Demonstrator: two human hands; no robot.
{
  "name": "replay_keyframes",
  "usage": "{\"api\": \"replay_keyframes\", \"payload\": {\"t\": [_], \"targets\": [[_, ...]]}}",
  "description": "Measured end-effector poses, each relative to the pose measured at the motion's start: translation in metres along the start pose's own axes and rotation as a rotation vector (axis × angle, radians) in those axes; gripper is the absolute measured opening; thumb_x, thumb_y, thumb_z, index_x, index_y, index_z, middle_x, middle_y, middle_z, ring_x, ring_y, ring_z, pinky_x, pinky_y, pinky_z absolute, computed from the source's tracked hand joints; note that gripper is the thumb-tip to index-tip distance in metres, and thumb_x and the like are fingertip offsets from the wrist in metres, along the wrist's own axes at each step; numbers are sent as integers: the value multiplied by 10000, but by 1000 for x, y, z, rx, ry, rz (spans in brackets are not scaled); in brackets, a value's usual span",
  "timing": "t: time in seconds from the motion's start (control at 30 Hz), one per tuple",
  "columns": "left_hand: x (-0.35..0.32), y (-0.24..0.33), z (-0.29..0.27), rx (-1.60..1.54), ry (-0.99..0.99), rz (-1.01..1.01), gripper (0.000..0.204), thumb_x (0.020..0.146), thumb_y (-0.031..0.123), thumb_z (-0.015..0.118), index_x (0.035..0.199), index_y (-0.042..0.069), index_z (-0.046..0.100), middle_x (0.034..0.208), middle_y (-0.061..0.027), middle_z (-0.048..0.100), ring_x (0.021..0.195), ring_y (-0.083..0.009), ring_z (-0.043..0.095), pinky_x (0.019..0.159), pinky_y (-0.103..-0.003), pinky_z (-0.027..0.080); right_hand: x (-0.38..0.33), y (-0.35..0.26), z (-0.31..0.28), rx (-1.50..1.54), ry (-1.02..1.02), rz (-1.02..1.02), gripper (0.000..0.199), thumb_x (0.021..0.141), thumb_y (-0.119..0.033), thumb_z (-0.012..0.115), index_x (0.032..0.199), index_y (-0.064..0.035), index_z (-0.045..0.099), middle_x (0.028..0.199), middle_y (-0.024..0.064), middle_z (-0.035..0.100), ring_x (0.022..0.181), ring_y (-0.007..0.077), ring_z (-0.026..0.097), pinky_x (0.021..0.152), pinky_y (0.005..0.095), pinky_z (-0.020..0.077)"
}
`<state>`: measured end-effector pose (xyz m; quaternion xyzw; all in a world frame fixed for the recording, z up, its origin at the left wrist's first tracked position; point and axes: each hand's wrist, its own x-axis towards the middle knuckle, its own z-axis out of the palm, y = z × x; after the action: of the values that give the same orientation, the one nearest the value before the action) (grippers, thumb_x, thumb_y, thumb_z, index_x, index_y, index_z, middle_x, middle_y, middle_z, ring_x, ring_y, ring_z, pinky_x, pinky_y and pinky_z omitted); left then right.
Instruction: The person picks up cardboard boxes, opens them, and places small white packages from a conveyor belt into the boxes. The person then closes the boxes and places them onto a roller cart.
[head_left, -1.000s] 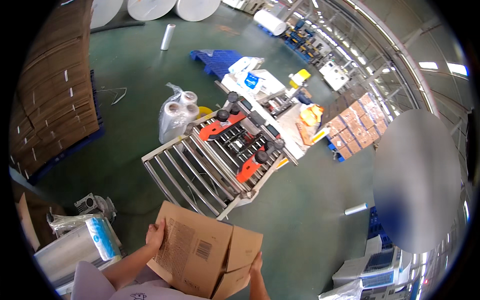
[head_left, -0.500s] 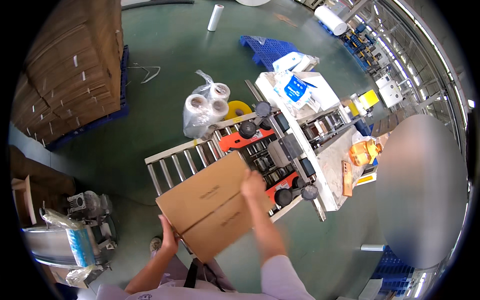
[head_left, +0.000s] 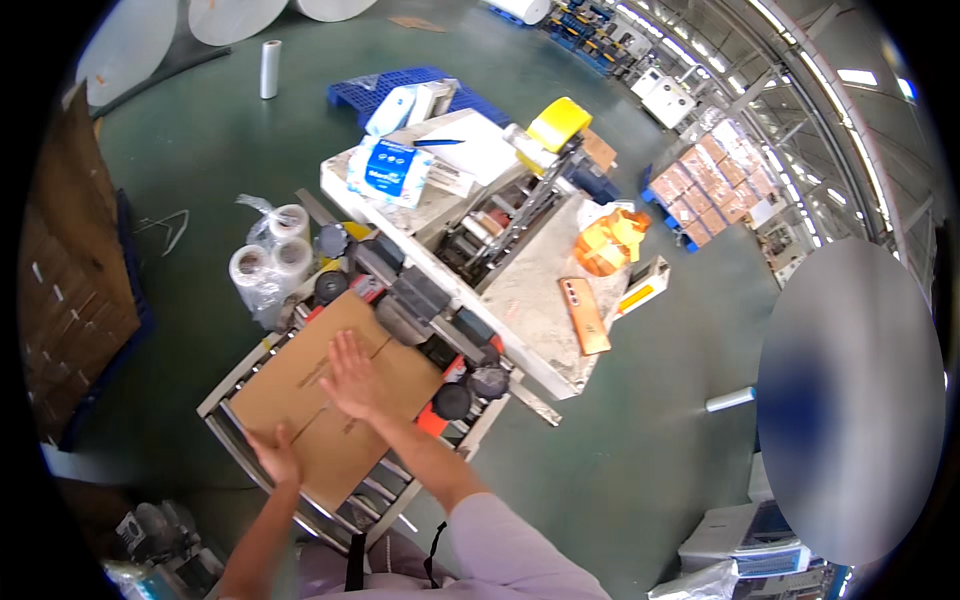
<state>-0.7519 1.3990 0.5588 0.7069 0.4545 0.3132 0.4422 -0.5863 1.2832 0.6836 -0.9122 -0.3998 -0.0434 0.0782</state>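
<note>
Carton (head_left: pixel 325 437) now down on the roller conveyor (head_left: pixel 237 376)

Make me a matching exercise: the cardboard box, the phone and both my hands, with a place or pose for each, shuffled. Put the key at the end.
Column one
1. Cardboard box
2. Phone
3. Left hand
4. Right hand

Column two
A. Spread flat on top of the box
B. Lying on the pale tabletop
C. Over the roller conveyor
D. At the box's edge

Pairs: 1-C, 2-B, 3-D, 4-A
</note>
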Motion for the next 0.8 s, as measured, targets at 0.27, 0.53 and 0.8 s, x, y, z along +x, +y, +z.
{"api": "replay_keyframes", "payload": {"t": [0.27, 0.53, 0.8], "targets": [[3, 61, 19, -524, -547, -266, 687, 874, 246, 583, 1392, 37, 184, 1306, -225, 386, 1061, -305, 528, 866, -404, 457, -33, -37, 35, 24, -22, -19, 683, 890, -399, 431, 1376, 39, 234, 1465, 221, 135, 1374, 344, 81, 1111, 445, 98], [-97, -155, -115, -206, -835, -208, 218, 829, 216, 565, 949, 45, 625, 736, -74, 624, 724, -146, 615, 642, -291, 482, -2, 13, -1, -79, -90, -120, 861, 794, -478, 539, 1380, 51, 195, 1458, 233, 134, 1365, 357, 107, 1106, 458, 120], [-277, -247, -309, 166, -553, -833, 342, 768, 366, 594, 983, 109, 664, 920, -74, 677, 796, -187, 657, 730, -299, 515, -99, -65, 54, -250, -15, -110, 794, 739, -239, 574, 1330, 142, 205, 1425, 299, 167, 1335, 425, 149, 1114, 473, 70]]}}
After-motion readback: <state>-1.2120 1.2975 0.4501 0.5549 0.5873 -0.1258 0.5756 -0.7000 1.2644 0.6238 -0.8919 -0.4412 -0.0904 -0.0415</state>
